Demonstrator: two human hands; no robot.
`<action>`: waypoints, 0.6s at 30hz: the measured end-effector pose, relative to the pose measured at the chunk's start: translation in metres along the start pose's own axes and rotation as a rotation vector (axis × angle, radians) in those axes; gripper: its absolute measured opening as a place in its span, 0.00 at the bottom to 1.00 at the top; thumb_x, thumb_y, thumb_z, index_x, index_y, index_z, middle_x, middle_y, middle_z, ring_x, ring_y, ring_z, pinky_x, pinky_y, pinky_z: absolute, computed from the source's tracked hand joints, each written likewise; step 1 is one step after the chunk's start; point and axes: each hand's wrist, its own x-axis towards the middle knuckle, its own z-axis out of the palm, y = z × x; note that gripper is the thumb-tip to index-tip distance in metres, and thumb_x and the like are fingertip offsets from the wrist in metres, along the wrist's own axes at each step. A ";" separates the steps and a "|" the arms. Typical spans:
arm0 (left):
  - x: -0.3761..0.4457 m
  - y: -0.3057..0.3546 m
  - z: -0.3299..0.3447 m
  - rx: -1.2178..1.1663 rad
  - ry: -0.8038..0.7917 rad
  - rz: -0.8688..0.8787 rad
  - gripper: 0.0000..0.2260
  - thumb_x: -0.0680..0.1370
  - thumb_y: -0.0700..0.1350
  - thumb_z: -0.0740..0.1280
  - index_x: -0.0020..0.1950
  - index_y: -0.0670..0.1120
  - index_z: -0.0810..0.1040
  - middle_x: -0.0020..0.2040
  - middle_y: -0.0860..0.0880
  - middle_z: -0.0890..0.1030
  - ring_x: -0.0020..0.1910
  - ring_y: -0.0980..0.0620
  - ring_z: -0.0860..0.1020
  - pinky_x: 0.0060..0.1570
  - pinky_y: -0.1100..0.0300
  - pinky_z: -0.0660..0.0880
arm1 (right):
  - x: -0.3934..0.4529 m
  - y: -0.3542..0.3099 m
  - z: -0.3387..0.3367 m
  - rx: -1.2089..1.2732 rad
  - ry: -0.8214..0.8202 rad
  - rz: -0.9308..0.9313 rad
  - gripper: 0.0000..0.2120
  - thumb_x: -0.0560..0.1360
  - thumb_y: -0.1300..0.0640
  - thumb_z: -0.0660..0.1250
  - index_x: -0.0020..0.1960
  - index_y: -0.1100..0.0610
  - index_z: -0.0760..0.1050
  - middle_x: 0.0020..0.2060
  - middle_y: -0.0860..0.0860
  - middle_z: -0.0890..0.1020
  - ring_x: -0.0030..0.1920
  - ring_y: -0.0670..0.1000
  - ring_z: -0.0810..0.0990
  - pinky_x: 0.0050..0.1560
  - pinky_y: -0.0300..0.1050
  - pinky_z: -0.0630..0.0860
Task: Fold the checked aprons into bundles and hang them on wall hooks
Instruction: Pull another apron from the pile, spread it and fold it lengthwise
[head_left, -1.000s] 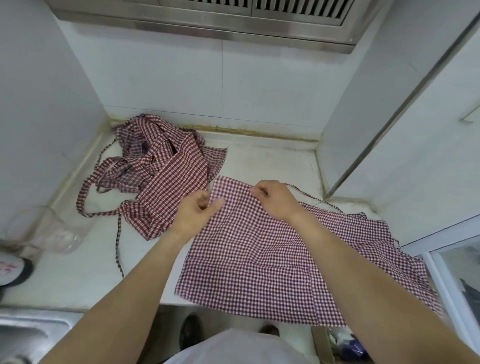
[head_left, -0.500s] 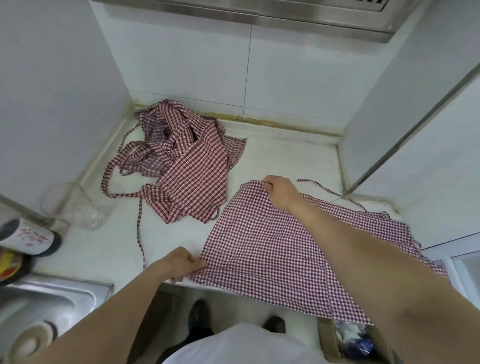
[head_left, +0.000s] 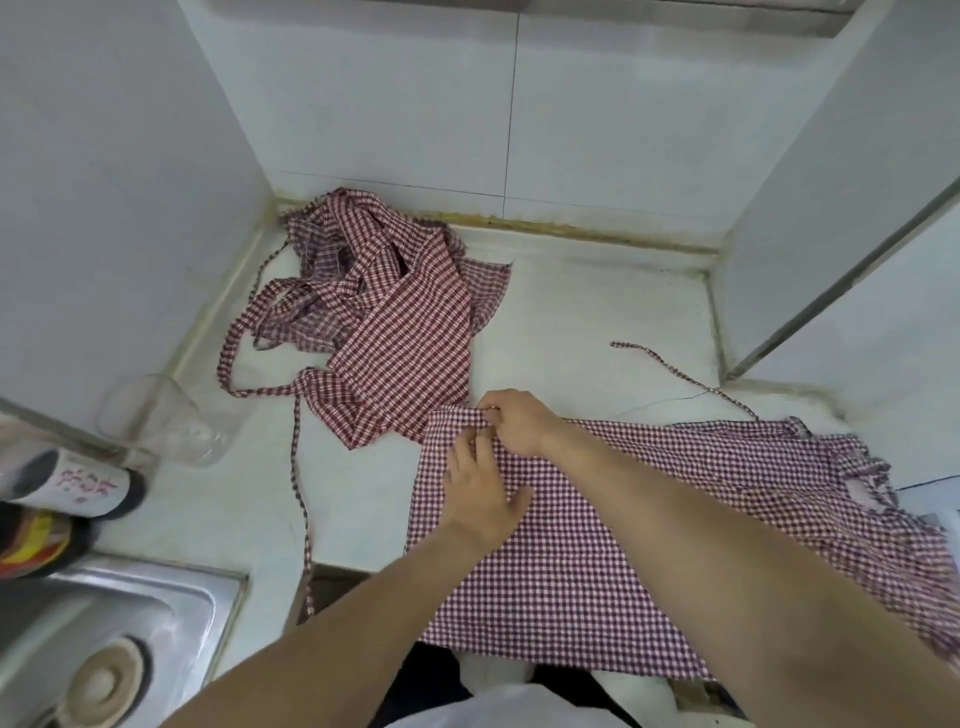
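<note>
Steel sink basin sits well left of the left hand, with a clear plastic cup lying on its side beyond it. Crumpled red-and-white checked apron heaps just beyond and left of both hands, straps trailing; probably parked there to wait its turn. Left hand lies flat, fingers straight, pressing the spread red-and-white checked apron onto the white stone counter, likely to anchor the cloth. Just beyond it, touching, the right hand pinches the apron's far left corner, fingers curled, seemingly to start a fold. Cloth runs right under both forearms, near edge overhanging the counter. Loose tie string lies right of the right hand.
</note>
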 end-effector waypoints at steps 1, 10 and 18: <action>0.005 -0.002 0.006 0.101 -0.144 -0.096 0.44 0.76 0.59 0.68 0.80 0.45 0.44 0.79 0.41 0.46 0.78 0.39 0.49 0.76 0.38 0.53 | 0.001 0.004 0.002 0.030 -0.004 0.007 0.15 0.84 0.57 0.57 0.66 0.57 0.76 0.65 0.54 0.78 0.63 0.55 0.76 0.66 0.48 0.71; 0.029 -0.017 0.020 0.419 -0.487 -0.321 0.54 0.73 0.65 0.69 0.75 0.57 0.24 0.74 0.34 0.25 0.74 0.31 0.30 0.72 0.29 0.42 | -0.012 0.102 -0.031 -0.286 -0.213 0.213 0.19 0.79 0.40 0.62 0.62 0.51 0.77 0.60 0.50 0.77 0.64 0.55 0.72 0.71 0.60 0.62; 0.030 -0.023 0.016 0.442 -0.510 -0.313 0.57 0.71 0.64 0.72 0.75 0.57 0.25 0.74 0.35 0.25 0.74 0.32 0.30 0.72 0.29 0.42 | -0.014 0.148 -0.060 -0.201 -0.057 0.154 0.19 0.80 0.42 0.62 0.60 0.57 0.77 0.58 0.54 0.79 0.57 0.54 0.76 0.60 0.50 0.70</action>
